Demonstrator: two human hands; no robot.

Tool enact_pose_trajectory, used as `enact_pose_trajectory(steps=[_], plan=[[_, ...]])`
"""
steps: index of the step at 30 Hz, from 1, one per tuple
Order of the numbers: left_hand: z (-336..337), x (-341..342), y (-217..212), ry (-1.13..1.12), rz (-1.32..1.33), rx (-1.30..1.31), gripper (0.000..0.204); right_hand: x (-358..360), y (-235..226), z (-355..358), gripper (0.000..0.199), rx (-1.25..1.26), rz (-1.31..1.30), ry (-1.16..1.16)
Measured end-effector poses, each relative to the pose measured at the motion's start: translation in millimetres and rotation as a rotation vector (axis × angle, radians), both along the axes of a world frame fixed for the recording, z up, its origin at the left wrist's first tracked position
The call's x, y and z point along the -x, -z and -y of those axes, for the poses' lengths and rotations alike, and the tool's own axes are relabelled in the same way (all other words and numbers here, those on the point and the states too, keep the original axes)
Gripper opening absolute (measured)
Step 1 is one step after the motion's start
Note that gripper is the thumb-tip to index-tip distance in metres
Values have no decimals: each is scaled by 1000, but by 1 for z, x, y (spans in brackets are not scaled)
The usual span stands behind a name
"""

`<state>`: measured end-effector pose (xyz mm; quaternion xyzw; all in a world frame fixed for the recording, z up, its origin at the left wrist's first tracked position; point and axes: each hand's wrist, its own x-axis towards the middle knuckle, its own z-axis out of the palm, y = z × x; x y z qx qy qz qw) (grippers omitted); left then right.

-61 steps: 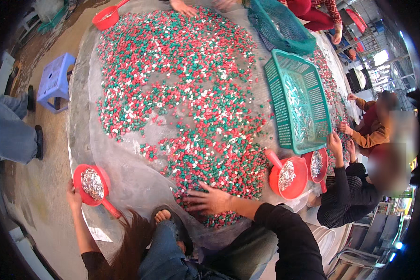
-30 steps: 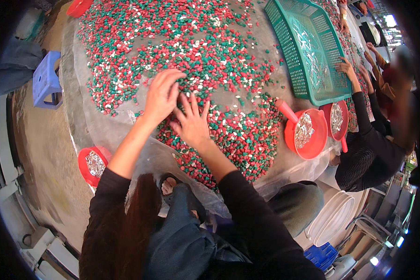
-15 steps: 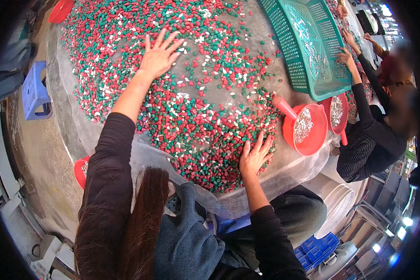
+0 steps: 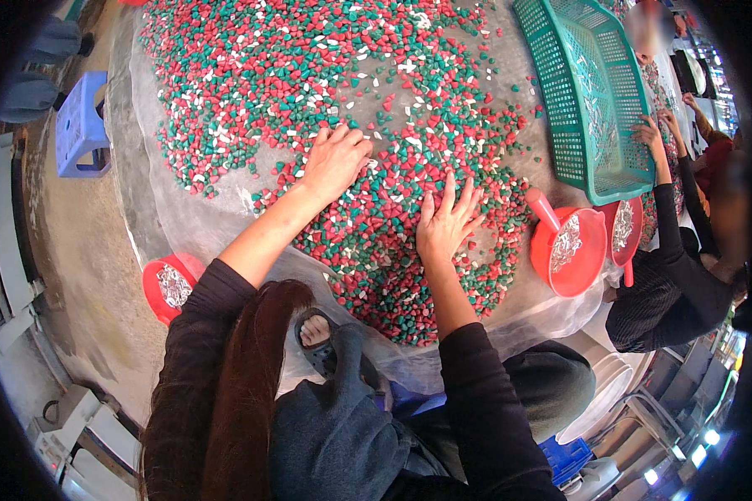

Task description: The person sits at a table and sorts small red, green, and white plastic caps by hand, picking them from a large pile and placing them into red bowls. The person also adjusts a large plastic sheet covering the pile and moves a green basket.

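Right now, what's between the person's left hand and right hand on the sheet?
Head view: only more of the red, green and white pieces lie between the left hand and the right hand, both resting on the pile.

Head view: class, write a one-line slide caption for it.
Left hand and right hand spread flat on a heap of red, green and white pieces, a red scoop nearby.

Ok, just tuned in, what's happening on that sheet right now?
A person has both hands flat in a heap of small red, green and white pieces spread on a clear plastic sheet. The left hand and the right hand rest palm-down on the pile. Red scoops holding silvery bits sit at its edge, and a co-worker's hand touches a green basket.
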<state>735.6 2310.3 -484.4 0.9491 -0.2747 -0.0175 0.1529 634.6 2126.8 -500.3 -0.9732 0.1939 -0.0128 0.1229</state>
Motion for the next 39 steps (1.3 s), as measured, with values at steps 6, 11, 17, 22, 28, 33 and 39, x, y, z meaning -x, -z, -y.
enact_pose_trajectory(steps=[6, 11, 17, 22, 28, 33, 39], plan=[[0, 4, -1, 16, 9, -15, 18, 1, -8, -9, 53, -59, 13, 13], [-1, 9, 1, 37, -18, -81, 20, -5, -22, -14, 49, -89, 110, -31], [6, 8, 1, 20, 27, -134, 20, -15, -46, -20, 41, -157, 194, -133], [17, 17, -26, 19, -21, 344, 14, -29, -65, -24, 28, -734, 170, -82], [42, 17, -75, -124, -451, 1011, 30, -54, -93, 0, 12, -1284, 231, 10], [27, -6, -80, -124, -175, 959, 42, -122, -161, 135, 12, -603, 645, -85], [-16, -58, -46, -352, -15, 760, 26, -150, -169, 211, 36, 198, 491, -106]])
